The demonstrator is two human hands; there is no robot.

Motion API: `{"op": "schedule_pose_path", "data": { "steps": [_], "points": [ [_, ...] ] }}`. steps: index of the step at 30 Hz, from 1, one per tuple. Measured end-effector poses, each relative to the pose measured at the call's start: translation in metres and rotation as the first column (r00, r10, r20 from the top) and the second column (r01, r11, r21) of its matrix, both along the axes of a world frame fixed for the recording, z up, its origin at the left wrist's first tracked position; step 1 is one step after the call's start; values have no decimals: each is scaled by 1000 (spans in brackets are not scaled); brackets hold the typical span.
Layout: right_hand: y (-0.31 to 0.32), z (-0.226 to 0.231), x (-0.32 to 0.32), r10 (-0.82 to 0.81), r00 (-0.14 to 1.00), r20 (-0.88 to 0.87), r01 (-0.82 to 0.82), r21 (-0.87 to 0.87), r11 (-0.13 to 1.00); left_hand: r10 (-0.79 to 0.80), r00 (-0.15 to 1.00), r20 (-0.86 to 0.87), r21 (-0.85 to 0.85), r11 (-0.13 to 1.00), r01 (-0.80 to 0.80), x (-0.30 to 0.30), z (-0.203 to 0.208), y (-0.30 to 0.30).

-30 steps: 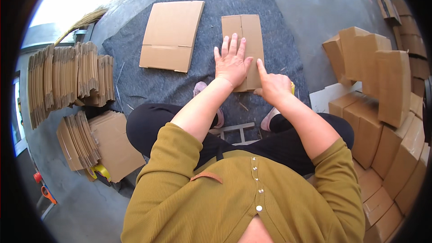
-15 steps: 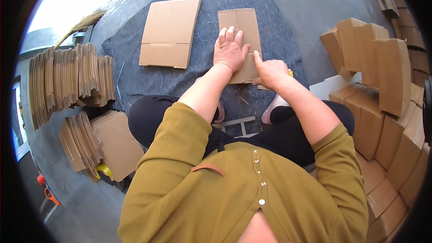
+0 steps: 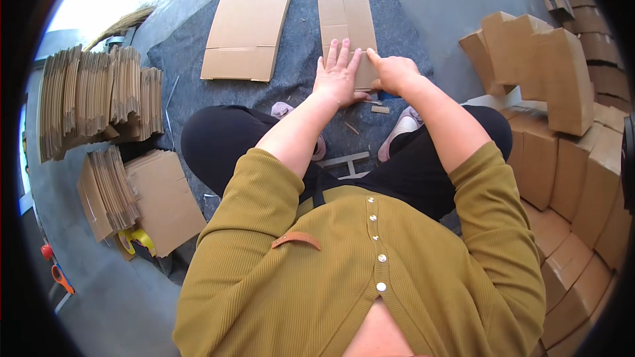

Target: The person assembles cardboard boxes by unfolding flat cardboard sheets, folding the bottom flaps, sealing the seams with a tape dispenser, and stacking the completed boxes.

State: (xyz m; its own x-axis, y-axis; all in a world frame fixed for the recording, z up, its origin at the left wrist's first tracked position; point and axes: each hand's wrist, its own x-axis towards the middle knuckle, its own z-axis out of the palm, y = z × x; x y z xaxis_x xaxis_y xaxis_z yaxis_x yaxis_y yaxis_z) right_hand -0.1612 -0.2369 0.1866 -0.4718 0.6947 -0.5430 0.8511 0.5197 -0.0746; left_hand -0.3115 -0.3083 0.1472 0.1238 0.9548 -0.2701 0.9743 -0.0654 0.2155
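Observation:
A narrow flat-folded cardboard box (image 3: 347, 16) lies on the dark ground cloth in front of me. My left hand (image 3: 336, 78) rests flat on its near part, fingers spread, thumb by the near edge. At the box's right edge is my right hand (image 3: 395, 74), its index finger stretched along the edge and its thumb at the near corner. The other right fingers are curled and partly hidden. A bit of blue (image 3: 389, 95) shows just below that hand, too small to name. To the left lies a wider flat-folded cardboard box (image 3: 248, 26).
Bundles of flat cardboard (image 3: 99, 95) stand at the left, with a yellow tape roll (image 3: 142, 241) and orange-handled scissors (image 3: 63, 279) nearer. Closed cardboard boxes (image 3: 570, 82) are piled along the right. A small cardboard scrap (image 3: 380, 109) lies between my feet.
The whole view has shifted a little, so things sit higher in it. My left hand has come nearer the box's near edge, fingers more spread. The right hand stays by the right edge.

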Motion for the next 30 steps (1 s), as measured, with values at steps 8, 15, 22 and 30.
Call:
{"op": "schedule_pose_path", "data": {
  "steps": [8, 15, 22, 30],
  "points": [
    [102, 45, -14, -9, 988, 156, 1, 46, 999, -1, 998, 58, 28, 1000, 0, -3, -3, -6],
    [183, 21, -44, -8, 1000, 7, 7, 46, 999, -15, 995, 98, 26, 1000, 13, -4, 1, -4],
    [198, -9, -56, 45, 991, -127, -65, -152, 986, -33, 991, 131, 34, 999, 29, -11, -3, -1],
    [181, -3, -52, -17, 990, -139, 3, -105, 995, -82, 991, 107, 15, 997, 80, -16, -4, 0]
  ]
}}
